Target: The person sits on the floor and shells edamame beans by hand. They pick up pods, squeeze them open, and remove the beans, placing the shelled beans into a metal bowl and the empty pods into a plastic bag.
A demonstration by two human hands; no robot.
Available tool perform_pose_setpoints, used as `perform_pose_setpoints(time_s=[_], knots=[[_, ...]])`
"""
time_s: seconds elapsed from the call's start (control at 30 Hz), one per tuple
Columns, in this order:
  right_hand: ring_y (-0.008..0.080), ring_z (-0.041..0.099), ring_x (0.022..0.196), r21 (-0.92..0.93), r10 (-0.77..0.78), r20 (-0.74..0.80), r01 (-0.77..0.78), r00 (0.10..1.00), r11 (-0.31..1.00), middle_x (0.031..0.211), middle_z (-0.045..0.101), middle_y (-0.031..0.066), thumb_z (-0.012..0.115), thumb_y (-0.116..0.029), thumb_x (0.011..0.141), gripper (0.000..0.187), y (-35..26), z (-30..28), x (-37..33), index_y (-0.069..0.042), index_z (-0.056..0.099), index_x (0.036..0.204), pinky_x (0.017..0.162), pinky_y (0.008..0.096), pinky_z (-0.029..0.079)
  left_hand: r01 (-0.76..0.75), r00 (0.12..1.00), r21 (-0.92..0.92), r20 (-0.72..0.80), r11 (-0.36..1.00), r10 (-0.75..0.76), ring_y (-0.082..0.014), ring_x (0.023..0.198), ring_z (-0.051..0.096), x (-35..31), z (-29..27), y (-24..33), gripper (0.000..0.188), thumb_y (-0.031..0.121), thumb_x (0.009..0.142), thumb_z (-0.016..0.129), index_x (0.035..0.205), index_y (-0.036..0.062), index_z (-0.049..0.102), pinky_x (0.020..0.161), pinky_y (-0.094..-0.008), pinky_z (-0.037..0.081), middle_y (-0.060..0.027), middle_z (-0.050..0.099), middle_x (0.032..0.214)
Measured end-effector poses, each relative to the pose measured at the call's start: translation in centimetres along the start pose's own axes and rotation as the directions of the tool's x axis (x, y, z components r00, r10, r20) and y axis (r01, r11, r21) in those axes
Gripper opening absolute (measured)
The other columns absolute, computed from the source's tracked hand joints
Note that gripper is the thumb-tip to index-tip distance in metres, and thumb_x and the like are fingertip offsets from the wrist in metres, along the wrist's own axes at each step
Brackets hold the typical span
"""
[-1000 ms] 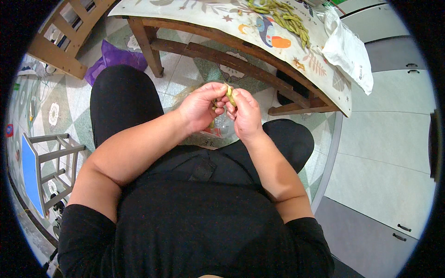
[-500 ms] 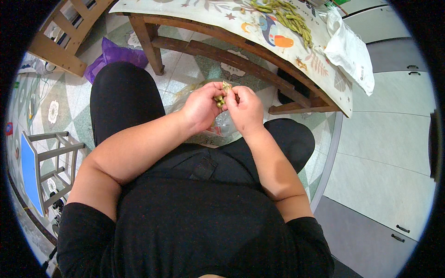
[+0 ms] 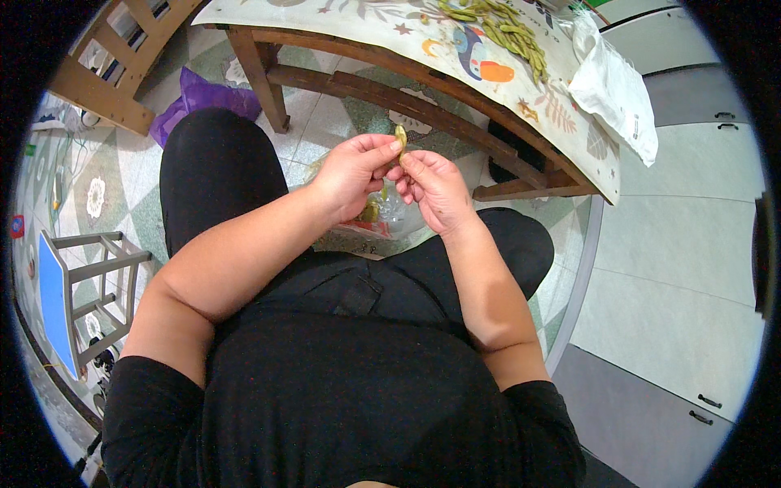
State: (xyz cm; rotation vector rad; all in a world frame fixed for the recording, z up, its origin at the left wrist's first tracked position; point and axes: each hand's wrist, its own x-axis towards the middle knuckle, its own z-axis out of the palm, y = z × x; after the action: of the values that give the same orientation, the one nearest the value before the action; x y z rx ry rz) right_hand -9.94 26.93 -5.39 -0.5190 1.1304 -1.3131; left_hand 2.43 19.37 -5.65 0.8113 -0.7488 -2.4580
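1. Fingers (image 3: 376,156) of the left hand (image 3: 351,172) pinch a green pod (image 3: 401,132) between thumb and forefinger; pod stands roughly upright, top end poking out above the thumb.
2. Right hand (image 3: 442,185) has thumb and forefinger on the pod's lower end, remaining fingers loosely curled. Whether the pod is split: can't tell.
3. Change: half a second ago the fingertips were bunched together, with round green bits showing at the left fingers. Now the hands are slightly farther apart, pod shows lengthwise, those bits aren't visible there.
4. Meaning, judged: work is on this single pod, with both hands sharing it; can't confirm it's finished.
5. Just below the hands: clear plastic bag (image 3: 397,218), yellow-green pieces and a red patch in it, partly hidden.
6. Ahead: pile of green pods (image 3: 512,37) on the table's printed cover (image 3: 374,32); white sack (image 3: 610,93) beside it, hanging over the edge.
7. Farther out: purple bag (image 3: 207,96) on floor past left knee; blue-topped stool (image 3: 57,305) at far left.
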Motion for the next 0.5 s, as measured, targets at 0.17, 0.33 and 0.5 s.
perform_pose_setpoints(time_s=[0.17, 0.33, 0.5], knots=[[0.0088, 0.049, 0.054, 0.104, 0.029, 0.021, -0.031, 0.999, 0.994, 0.067, 0.057, 0.0043, 0.054, -0.019, 0.081, 0.013, 0.6, -0.7, -0.1, -0.006, 0.053, 0.077, 0.047, 0.0191, 0.038, 0.023, 0.997, 0.05, 0.073, 0.998, -0.027, -0.0049, 0.05, 0.041, 0.0, -0.1, -0.2, 0.014, 0.019, 0.079, 0.057, 0.083, 0.0062, 0.055, 0.045, -0.0175, 0.03, 0.0009, 0.052, 0.063], [0.0096, 0.05, 0.054, -0.094, -0.034, 0.009, 0.035, 0.999, 0.995, 0.068, 0.057, 0.0054, 0.054, -0.02, 0.081, 0.015, 0.3, -0.2, -0.2, -0.005, 0.052, 0.077, 0.048, 0.0195, 0.038, -0.064, 0.996, 0.077, 0.07, 0.995, 0.058, -0.0061, 0.049, 0.041, 0.2, -0.4, -0.6, 0.013, 0.018, 0.079, 0.056, 0.08, 0.0057, 0.053, 0.045, -0.0189, 0.03, 0.0001, 0.051, 0.061], [0.0101, 0.05, 0.056, -0.126, -0.125, -0.005, 0.124, 0.992, 0.984, 0.068, 0.057, 0.0059, 0.052, -0.02, 0.083, 0.017, 0.4, 0.8, -0.6, -0.004, 0.052, 0.076, 0.049, 0.0199, 0.039, -0.142, 0.978, 0.012, 0.159, 0.99, 0.139, -0.0129, 0.052, 0.048, 0.1, -0.5, -0.8, 0.012, 0.013, 0.081, 0.053, 0.082, 0.002, 0.049, 0.051, -0.026, 0.043, -0.0053, 0.051, 0.063]])
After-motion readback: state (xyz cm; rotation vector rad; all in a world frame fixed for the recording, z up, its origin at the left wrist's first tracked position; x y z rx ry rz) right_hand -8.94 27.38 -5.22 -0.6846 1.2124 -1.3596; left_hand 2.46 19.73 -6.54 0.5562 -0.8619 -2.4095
